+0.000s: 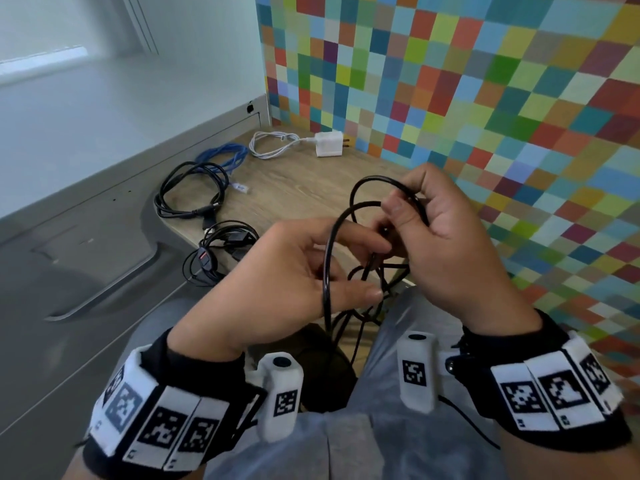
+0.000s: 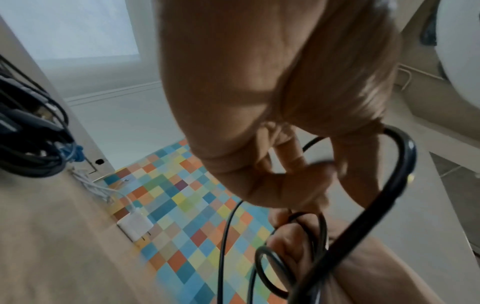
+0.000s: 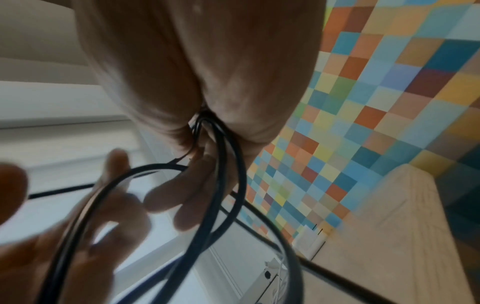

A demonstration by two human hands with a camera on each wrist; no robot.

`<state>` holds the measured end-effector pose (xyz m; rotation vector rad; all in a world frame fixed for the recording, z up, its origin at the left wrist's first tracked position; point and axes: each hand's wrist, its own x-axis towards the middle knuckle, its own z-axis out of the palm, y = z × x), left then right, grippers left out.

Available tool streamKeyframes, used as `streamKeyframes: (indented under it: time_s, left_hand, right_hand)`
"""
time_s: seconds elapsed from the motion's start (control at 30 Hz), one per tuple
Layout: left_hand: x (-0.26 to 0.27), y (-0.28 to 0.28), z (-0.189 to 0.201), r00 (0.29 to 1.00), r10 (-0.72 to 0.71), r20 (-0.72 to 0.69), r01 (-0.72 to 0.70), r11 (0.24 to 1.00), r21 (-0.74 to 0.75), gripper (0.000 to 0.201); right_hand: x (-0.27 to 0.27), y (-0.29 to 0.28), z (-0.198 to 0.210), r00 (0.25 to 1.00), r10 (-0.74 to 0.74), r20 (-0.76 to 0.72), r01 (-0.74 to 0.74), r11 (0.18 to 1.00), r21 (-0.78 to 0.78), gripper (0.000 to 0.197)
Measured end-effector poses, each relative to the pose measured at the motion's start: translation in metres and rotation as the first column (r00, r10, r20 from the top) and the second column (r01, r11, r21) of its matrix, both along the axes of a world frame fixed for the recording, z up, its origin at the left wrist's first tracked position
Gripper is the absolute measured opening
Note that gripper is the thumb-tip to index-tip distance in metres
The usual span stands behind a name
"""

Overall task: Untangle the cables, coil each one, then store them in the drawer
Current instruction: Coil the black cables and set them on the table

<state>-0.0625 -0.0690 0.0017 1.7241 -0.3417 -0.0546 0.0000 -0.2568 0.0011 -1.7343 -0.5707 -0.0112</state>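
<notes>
- The right hand (image 1: 446,244) was clamped on a black cable (image 1: 367,188), several loops gathered in its curled fingers (image 3: 182,197) above the counter (image 1: 294,188)'s near edge.
- The left hand (image 1: 277,285) was close beside the right, nearly touching it; a strand of the same cable ran across its palm side and its thumb and fingers were curled toward it, pinching near the loops.
- The rest of the cable hung down off the counter's near edge, between the person's knees.
- Four other cable bundles lay on the counter, all on its left half: a white charger (image 1: 329,144) with its cord at the far corner by the checkered wall (image 1: 485,98), a blue cable (image 1: 225,157) just left of it, a black coil (image 1: 190,195) nearer along the left edge, and a smaller black tangle (image 1: 218,251) at the near left corner, partly over the rim.
- The counter's middle and right part, between the hands and the charger, showed bare wood.
- The wall bounded the counter's right and far sides closely; a grey ledge (image 1: 104,202) ran along its left edge.
- No drawer could be made out.
</notes>
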Motion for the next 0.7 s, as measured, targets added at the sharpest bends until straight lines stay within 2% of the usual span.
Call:
streamKeyframes:
  time_s: [0.1,0.2,0.3,0.37,0.43,0.5,0.57,0.63,0.7]
  left_hand:
    - [-0.001,0.007,0.001,0.999,-0.035,-0.032,0.034,0.999,-0.031,0.027]
    - [0.001,0.007,0.001,1.0,-0.011,-0.012,0.011,1.0,0.021,0.025]
    - [0.001,0.004,-0.001,0.998,-0.068,-0.02,0.068,0.997,0.024,0.014]
    - [0.0,0.003,0.0,0.991,-0.128,-0.045,0.131,0.989,0.072,0.018]
    - [-0.002,0.002,0.001,0.99,-0.119,-0.077,0.127,0.986,0.108,0.022]
    - [-0.001,0.002,-0.001,0.998,0.017,-0.054,-0.012,0.996,0.091,0.014]
    - [0.003,0.003,-0.005,0.977,0.211,-0.013,-0.21,0.977,0.039,0.025]
    - [0.007,0.005,-0.005,0.921,0.39,0.0,-0.389,0.917,-0.09,0.028]
    - [0.008,0.009,-0.001,0.852,0.524,0.016,-0.506,0.83,-0.234,0.026]
  right_hand:
    - [0.001,-0.004,0.005,0.997,0.016,-0.076,-0.008,0.994,0.109,0.013]
    - [0.003,-0.006,0.006,0.992,0.034,-0.122,-0.016,0.989,0.146,0.014]
    - [0.005,-0.005,0.002,0.992,0.057,-0.115,-0.04,0.988,0.146,0.015]
    - [0.004,-0.005,0.001,0.991,0.075,-0.115,-0.058,0.988,0.144,0.016]
    - [0.002,-0.006,0.003,0.988,0.081,-0.129,-0.064,0.989,0.131,0.016]
    - [0.003,-0.008,0.005,0.994,0.022,-0.111,-0.012,0.996,0.087,0.014]
    - [0.009,-0.013,0.005,0.994,-0.072,-0.08,0.081,0.989,0.121,0.014]
    - [0.017,-0.022,0.003,0.985,-0.156,-0.076,0.168,0.967,0.192,0.016]
    - [0.024,-0.031,0.0,0.974,-0.211,-0.083,0.225,0.946,0.234,0.018]
